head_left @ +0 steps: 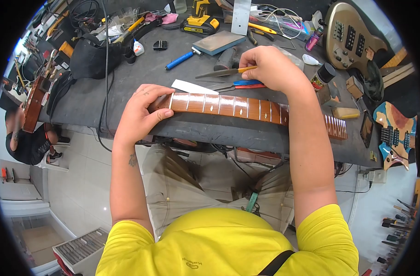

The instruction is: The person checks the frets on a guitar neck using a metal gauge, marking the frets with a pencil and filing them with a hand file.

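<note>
A brown guitar neck (228, 106) with metal frets and diamond inlays lies across the front of the dark workbench. My left hand (147, 110) is closed round its left end, thumb on the near side. Above the neck, my right hand (267, 66) pinches the wooden handle of a file (219, 72), whose blade points left. Just below that hand, blue- and red-handled tools (246, 84) lie on the bench behind the neck. A white strip (194, 87) rests beside them. My right forearm hides part of the neck.
Behind are a blue-handled tool (180, 60), a flat block (219, 42) and a yellow drill (200, 20). At right stand a black-capped jar (323, 76) and a guitar body (355, 39). Another person (32, 142) sits at far left. Cables hang over the bench's front edge.
</note>
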Demonstrator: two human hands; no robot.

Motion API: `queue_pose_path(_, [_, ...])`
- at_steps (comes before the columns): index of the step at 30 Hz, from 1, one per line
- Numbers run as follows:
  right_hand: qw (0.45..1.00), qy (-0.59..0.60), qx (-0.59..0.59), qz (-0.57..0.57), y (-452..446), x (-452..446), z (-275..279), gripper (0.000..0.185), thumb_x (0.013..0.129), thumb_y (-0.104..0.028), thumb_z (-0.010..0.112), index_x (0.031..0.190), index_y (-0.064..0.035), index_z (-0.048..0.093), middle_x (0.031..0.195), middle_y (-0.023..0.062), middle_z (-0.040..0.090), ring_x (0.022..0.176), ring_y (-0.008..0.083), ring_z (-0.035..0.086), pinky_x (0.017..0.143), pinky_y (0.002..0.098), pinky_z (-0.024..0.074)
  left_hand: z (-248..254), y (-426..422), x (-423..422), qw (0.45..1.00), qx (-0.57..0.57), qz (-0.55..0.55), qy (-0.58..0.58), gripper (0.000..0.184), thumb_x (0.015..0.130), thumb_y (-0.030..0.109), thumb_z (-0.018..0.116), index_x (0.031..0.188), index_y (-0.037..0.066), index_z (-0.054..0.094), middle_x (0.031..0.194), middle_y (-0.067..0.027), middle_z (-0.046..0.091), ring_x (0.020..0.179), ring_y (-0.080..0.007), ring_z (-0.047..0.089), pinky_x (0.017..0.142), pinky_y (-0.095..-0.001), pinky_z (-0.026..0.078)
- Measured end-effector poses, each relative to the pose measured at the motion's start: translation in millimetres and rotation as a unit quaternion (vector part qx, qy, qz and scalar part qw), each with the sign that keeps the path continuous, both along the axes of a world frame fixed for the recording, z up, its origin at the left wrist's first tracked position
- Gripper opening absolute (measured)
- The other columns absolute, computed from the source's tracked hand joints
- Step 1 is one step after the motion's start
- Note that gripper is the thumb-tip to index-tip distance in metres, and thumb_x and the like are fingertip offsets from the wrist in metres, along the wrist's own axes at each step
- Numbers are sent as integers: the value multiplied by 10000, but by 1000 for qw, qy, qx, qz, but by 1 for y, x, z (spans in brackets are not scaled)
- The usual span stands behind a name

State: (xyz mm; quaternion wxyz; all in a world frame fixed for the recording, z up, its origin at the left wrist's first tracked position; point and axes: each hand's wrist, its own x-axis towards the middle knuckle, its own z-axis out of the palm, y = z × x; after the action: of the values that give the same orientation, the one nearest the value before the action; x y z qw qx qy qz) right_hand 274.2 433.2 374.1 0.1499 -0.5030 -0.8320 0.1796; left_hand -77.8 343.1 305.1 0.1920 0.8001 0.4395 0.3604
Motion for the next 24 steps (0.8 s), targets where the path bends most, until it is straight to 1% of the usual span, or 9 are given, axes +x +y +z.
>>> queue_pose_path(6, [999,-33,33,-15,1,-6,-11,239,859,-67,869,1074,-15,779,939,149,780,860,310,741,802,434,584,0,-1,-2,1000,0,-1,2,542,844,270,919,1303,25,770,1236,-111,761,1240,-310,644,1105,-418,485])
queue_pose_path(8, [971,-57,229,40,0,-1,-16,257,863,-46,833,1118,-38,801,990,180,807,945,350,782,843,464,617,-2,2,-3,1000,3,2,6,550,838,277,924,1301,22,770,1236,-110,761,1239,-312,645,1103,-419,486])
queue_pose_path(9, [989,-75,126,15,-4,-5,-2,287,847,-48,846,1134,-55,825,1000,193,810,967,368,783,866,469,620,-2,2,-3,1000,4,-2,7,547,837,274,923,1298,22,771,1232,-109,762,1234,-311,645,1098,-418,488])
queue_pose_path(10, [989,-73,129,20,-8,-7,5,287,847,-48,846,1134,-55,825,1000,193,810,967,368,783,866,469,620,-2,1,-3,1000,5,-2,8,543,836,272,922,1295,22,772,1229,-108,763,1229,-310,645,1093,-418,491])
queue_pose_path(12, [996,-79,-44,-2,-16,-10,9,280,795,-64,905,1068,-43,844,1018,162,794,1002,352,758,865,442,600,2,-2,-3,1000,6,10,13,528,836,258,920,1287,24,776,1227,-107,766,1212,-304,647,1081,-413,495])
queue_pose_path(13, [994,-93,-56,-2,-18,-13,11,267,782,-90,922,1040,-56,868,1042,178,798,1041,360,756,891,447,599,2,-2,-3,1000,3,7,10,519,835,247,918,1283,25,779,1226,-106,769,1206,-301,647,1075,-410,496])
queue_pose_path(15, [995,-101,-16,11,-18,-14,7,269,778,-94,927,1037,-51,868,1036,184,799,1031,365,758,896,454,602,0,0,-2,1000,-2,11,-10,477,835,263,934,1254,75,804,1223,-93,790,1206,-310,657,1053,-427,516])
queue_pose_path(20, [988,-147,39,8,-19,-24,3,251,768,-110,931,995,-29,861,1014,203,797,1010,380,759,919,476,608,-3,1,-2,1000,15,15,-5,477,836,278,934,1253,82,814,1210,-89,792,1191,-298,660,1024,-418,526])
queue_pose_path(24, [983,-158,83,41,-17,-23,0,184,777,-119,847,953,-63,847,986,189,808,997,383,777,923,484,614,-2,1,-2,1000,13,16,-3,492,820,246,928,1259,60,808,1213,-103,790,1194,-300,659,1041,-418,521])
